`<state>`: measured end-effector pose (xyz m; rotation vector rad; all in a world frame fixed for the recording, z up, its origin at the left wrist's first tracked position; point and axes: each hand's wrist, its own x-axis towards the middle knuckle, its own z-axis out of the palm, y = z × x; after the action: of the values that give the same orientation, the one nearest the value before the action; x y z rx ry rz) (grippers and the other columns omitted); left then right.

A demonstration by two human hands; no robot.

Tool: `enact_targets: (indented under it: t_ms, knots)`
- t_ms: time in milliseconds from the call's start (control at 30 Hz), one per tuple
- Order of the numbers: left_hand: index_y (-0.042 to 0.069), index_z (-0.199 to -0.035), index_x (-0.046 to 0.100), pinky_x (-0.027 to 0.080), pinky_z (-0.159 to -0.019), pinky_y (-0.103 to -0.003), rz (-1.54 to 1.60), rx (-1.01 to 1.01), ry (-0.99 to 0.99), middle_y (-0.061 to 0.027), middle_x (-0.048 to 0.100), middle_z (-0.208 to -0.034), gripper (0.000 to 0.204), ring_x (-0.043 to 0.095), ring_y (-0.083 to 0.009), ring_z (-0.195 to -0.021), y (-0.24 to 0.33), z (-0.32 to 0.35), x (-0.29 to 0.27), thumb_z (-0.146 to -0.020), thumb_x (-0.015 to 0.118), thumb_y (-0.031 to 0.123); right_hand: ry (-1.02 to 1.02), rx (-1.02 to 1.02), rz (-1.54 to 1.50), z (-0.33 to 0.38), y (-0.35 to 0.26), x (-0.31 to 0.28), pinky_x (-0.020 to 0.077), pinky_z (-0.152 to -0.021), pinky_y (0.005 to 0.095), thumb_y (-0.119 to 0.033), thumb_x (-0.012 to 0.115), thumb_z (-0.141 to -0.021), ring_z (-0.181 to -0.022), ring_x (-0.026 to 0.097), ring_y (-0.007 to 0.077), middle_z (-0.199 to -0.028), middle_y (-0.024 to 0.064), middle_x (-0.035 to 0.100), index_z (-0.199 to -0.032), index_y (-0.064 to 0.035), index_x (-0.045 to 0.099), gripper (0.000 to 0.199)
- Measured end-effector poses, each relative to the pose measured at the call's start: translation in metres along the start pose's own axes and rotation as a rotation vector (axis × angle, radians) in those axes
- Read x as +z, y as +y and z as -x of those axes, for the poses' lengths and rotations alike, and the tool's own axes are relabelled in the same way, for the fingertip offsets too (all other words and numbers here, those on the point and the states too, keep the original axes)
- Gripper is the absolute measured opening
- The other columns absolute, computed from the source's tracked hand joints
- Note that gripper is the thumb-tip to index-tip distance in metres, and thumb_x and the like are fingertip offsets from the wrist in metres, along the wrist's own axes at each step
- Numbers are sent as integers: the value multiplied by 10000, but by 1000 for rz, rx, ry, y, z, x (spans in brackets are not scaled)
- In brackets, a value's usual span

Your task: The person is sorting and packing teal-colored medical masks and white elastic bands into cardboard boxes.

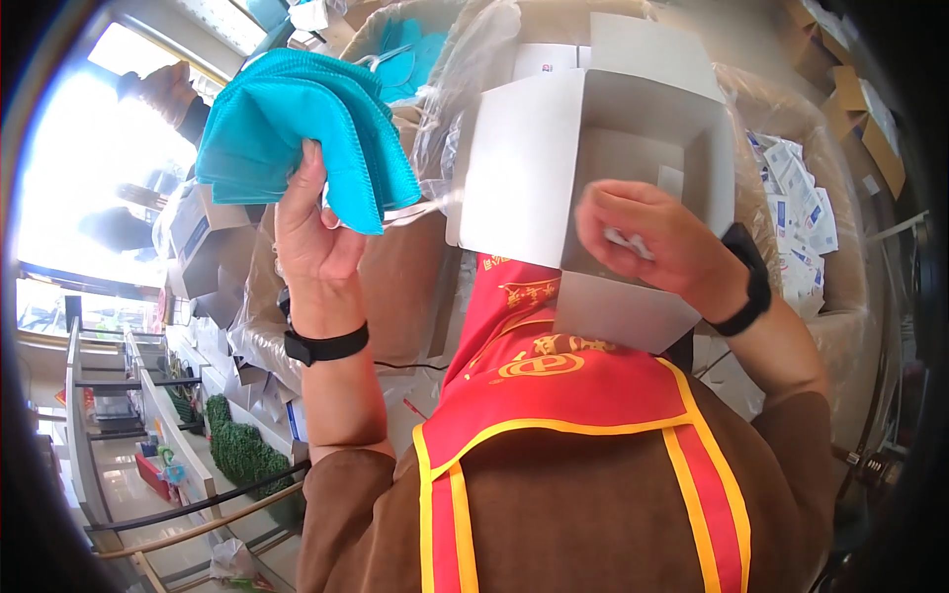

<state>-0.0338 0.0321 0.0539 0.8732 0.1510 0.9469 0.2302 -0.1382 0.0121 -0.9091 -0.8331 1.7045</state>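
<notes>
My left hand (321,222) is raised on the left and pinches a stack of teal fabric pieces (297,119) with stitched edges; they look like folded face masks, with white straps trailing to the right. In front of me stands a white cardboard box (521,163) with its flaps spread apart; a pale patch shows on its inner wall. Over the near right side of that box is my right hand (664,237), its fingers curled. A small white scrap (630,243) shows in its grip, too little of it visible to name.
Behind the raised stack, a plastic-lined carton (435,25) holds more teal pieces. To the right, another lined carton (845,212) contains many white printed packets (796,208). Brown boxes (870,128) stand at far right. Racks (138,395) and green foliage (237,445) are at lower left.
</notes>
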Motion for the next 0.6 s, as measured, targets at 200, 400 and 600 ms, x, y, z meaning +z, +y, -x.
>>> enact_targets:
  t_ms: [200, 400, 600]
  knots:
    - [7, -1166, 566, 426, -445, -149, 113, 67, 13, -81, 665, -943, 244, 493, -46, -498, -38, -2, 37, -959, 557, 137, -100, -85, 169, -48, 6, 19, 313, -475, 180, -194, 571, -950, -547, 393, 28, -700, -42, 477, -1203, -34, 550, 300]
    - [-33, -1191, 550, 570, -792, -343, 257, 97, -41, -178, 639, -1112, 317, 657, -238, -912, -53, 1, 46, -920, 576, 128, -394, -67, 529, -56, 27, 50, 408, -565, 230, -276, 597, -907, -615, 479, 70, -698, -5, 544, -1027, -19, 638, 287]
    - [-26, -1215, 544, 446, -1019, -453, 306, 101, -132, -182, 599, -1222, 364, 588, -308, -1120, -40, 2, 4, -904, 599, 154, -352, 141, 589, -32, 19, 43, 364, -533, 229, -292, 549, -942, -575, 437, 60, -631, -21, 503, -846, -29, 626, 290]
